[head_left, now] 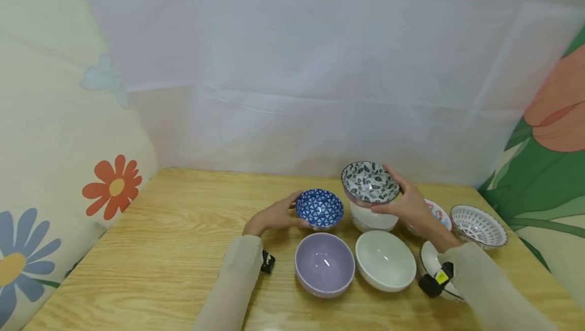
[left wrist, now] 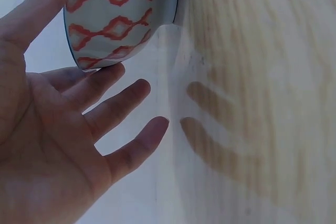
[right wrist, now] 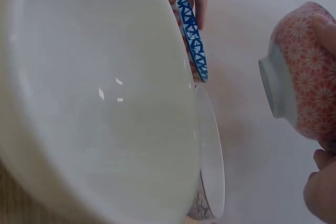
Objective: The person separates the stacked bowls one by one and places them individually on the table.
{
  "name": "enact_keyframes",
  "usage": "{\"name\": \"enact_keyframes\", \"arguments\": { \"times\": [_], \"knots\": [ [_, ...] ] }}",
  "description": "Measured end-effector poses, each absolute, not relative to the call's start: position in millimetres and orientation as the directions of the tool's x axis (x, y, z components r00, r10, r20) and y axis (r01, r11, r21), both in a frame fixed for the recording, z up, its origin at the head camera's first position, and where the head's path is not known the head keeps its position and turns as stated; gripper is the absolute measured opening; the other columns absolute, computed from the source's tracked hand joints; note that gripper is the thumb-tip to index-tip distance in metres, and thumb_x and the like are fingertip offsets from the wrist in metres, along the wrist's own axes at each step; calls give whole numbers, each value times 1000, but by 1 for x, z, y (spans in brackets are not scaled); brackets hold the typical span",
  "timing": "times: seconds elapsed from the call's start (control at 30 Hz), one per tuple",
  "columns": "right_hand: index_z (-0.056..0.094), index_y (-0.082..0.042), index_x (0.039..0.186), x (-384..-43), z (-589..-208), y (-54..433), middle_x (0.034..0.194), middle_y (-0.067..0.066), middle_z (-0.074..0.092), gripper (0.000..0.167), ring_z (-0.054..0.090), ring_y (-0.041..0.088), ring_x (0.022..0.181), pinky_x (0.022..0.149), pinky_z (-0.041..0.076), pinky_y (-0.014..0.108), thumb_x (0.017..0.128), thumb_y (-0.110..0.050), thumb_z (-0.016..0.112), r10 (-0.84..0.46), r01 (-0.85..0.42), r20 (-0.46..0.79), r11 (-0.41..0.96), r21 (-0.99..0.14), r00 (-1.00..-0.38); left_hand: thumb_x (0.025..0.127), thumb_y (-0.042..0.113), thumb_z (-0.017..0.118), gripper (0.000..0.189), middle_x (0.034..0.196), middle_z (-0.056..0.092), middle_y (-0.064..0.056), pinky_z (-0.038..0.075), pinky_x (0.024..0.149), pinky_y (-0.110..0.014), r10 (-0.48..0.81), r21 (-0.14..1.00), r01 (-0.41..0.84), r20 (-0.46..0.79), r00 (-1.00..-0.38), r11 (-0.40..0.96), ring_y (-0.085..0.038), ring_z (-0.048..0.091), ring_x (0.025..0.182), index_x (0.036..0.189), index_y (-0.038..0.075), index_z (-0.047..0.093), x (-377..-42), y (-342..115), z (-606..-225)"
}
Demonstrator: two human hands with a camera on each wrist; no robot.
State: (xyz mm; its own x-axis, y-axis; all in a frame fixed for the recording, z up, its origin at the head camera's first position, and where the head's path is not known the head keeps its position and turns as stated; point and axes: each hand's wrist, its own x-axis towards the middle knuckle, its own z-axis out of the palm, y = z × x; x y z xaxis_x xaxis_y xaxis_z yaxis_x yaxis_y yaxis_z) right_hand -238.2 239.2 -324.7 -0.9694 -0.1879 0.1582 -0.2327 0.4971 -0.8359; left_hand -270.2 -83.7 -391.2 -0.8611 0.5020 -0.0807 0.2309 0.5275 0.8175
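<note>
My right hand (head_left: 411, 206) holds a bowl with a dark leaf pattern inside (head_left: 370, 183) by its right side. That bowl is raised above a white bowl (head_left: 374, 220), and its red flower-patterned outside (right wrist: 307, 72) and pale foot show in the right wrist view. To its left, my left hand (head_left: 275, 214) grips the left side of a smaller bowl, blue-patterned inside (head_left: 319, 209), between thumb and fingers. In the left wrist view this bowl's outside is white with orange diamonds (left wrist: 118, 27), and the other fingers are spread. Whether it touches the table cannot be told.
In front stand a purple bowl (head_left: 324, 265) and a cream-white bowl (head_left: 386, 261). Farther right are a red-patterned bowl (head_left: 439, 214), a grey-patterned bowl (head_left: 479, 227) and a dark-rimmed bowl (head_left: 429, 260), partly behind my right arm. A white cloth (head_left: 292, 67) hangs behind the wooden table (head_left: 183, 234).
</note>
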Motion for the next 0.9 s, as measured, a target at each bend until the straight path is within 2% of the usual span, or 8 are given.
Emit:
{"name": "enact_keyframes", "arguments": {
  "times": [0.3, 0.4, 0.47, 0.53, 0.57, 0.7, 0.73, 0.9],
  "knots": [
    [11, -22, 154, -223, -320, 258, 156, 25, 15, 112, 26, 48, 137, 109, 29, 58, 70, -17, 85, -136, -180, 125, 556, -811, -983, 82, 33, 74, 94, 153, 31, -18, 25, 112, -59, 505, 816, 225, -92, -858, 532, -38, 30, 140, 153, 12, 16, -271, -85, -394],
    [11, -20, 154, -219, -321, 266, 155, 26, 18, 110, 32, 45, 134, 105, 41, 35, 72, -16, 84, -124, -175, 127, 560, -810, -984, 82, 34, 74, 94, 153, 31, -18, 25, 112, -59, 508, 817, 227, -92, -856, 530, -38, 30, 140, 153, 11, 16, -271, -85, -393],
    [11, -21, 154, -216, -321, 271, 154, 27, 22, 110, 35, 43, 132, 95, 43, 19, 72, -16, 83, -112, -167, 125, 573, -802, -986, 83, 34, 74, 94, 153, 31, -18, 25, 112, -58, 510, 817, 230, -89, -855, 528, -38, 31, 140, 153, 11, 16, -271, -85, -393],
    [10, -21, 154, -213, -321, 276, 153, 28, 23, 109, 37, 42, 130, 88, 42, 12, 73, -17, 83, -100, -157, 122, 583, -797, -987, 83, 33, 73, 93, 153, 32, -18, 25, 112, -58, 513, 816, 237, -83, -854, 527, -38, 31, 140, 153, 11, 16, -272, -84, -393],
    [9, -22, 154, -212, -321, 278, 153, 29, 22, 110, 37, 43, 129, 90, 44, 16, 73, -17, 83, -95, -150, 116, 585, -797, -989, 83, 33, 73, 93, 153, 31, -18, 26, 112, -58, 513, 815, 239, -81, -855, 527, -38, 31, 140, 153, 11, 17, -272, -85, -393],
    [6, -24, 154, -206, -319, 286, 154, 29, 17, 111, 34, 46, 131, 100, 43, 44, 74, -21, 83, -75, -127, 102, 608, -784, -992, 83, 33, 73, 93, 154, 30, -17, 25, 113, -58, 512, 817, 238, -79, -856, 525, -38, 30, 140, 153, 11, 17, -272, -85, -393],
    [5, -24, 154, -205, -320, 288, 154, 29, 16, 111, 33, 46, 130, 99, 44, 44, 74, -21, 82, -72, -126, 103, 612, -781, -992, 83, 33, 73, 93, 154, 30, -17, 25, 113, -58, 510, 817, 237, -79, -856, 525, -38, 30, 140, 153, 11, 17, -272, -85, -393],
    [4, -25, 154, -199, -322, 298, 153, 32, 17, 110, 34, 46, 128, 77, 47, 13, 75, -21, 82, -65, -136, 121, 612, -779, -990, 83, 33, 73, 93, 154, 29, -17, 25, 113, -57, 503, 813, 233, -84, -860, 533, -38, 29, 141, 153, 11, 17, -272, -84, -393]
  ]
}}
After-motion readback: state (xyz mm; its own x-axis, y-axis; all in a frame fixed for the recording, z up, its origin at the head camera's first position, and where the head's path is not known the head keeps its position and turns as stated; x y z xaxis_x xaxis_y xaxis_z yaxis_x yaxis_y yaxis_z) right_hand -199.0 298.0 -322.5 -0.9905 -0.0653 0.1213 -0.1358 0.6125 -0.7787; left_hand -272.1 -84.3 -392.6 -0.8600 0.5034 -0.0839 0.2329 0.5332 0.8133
